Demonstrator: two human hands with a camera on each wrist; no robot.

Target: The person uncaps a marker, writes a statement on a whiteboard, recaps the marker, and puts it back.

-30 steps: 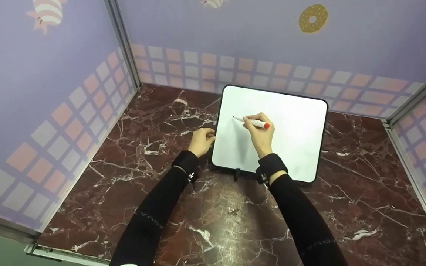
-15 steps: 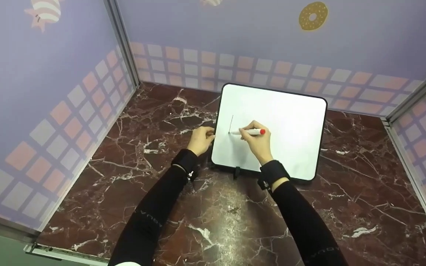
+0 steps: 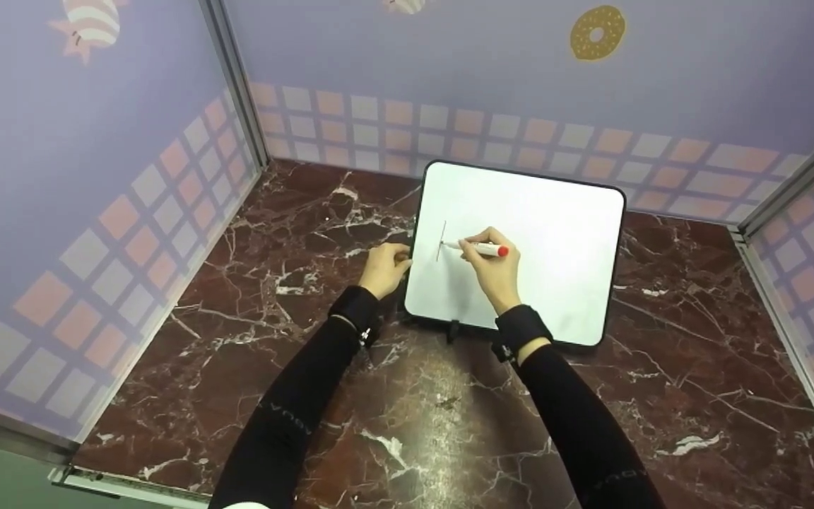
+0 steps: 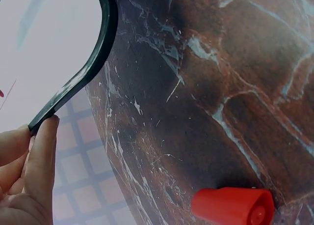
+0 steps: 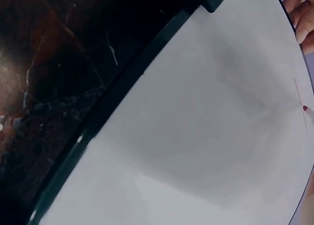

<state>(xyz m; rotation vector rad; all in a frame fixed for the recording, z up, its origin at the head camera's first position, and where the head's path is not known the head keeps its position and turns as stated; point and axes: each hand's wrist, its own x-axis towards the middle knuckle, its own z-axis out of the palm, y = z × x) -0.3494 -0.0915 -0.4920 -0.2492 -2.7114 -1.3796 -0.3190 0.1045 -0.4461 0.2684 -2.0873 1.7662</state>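
Observation:
A whiteboard (image 3: 555,283) with a dark frame leans back on the table, propped by small feet. My left hand (image 3: 384,270) pinches its left edge; in the left wrist view the thumb and fingers (image 4: 41,156) lie on either side of the frame. In my right hand (image 3: 497,272) is a white marker (image 3: 485,248) with a red end, gripped like a pen. Its tip meets a thin, nearly upright red line (image 3: 444,230) on the board's left part. The right wrist view catches only the marker's red tip (image 5: 305,108) beside that line. A red cap (image 4: 233,205) shows in the left wrist view.
The table (image 3: 237,396) is dark red marble with white veins. Purple walls with a pink and white check band (image 3: 502,131) enclose it at the back and sides. A small black foot (image 3: 453,331) juts from the board's lower edge.
The right hand has drawn the marker downward, leaving a line on the board, then brought the tip back up to about mid-line. The left hand stays at the board's edge.

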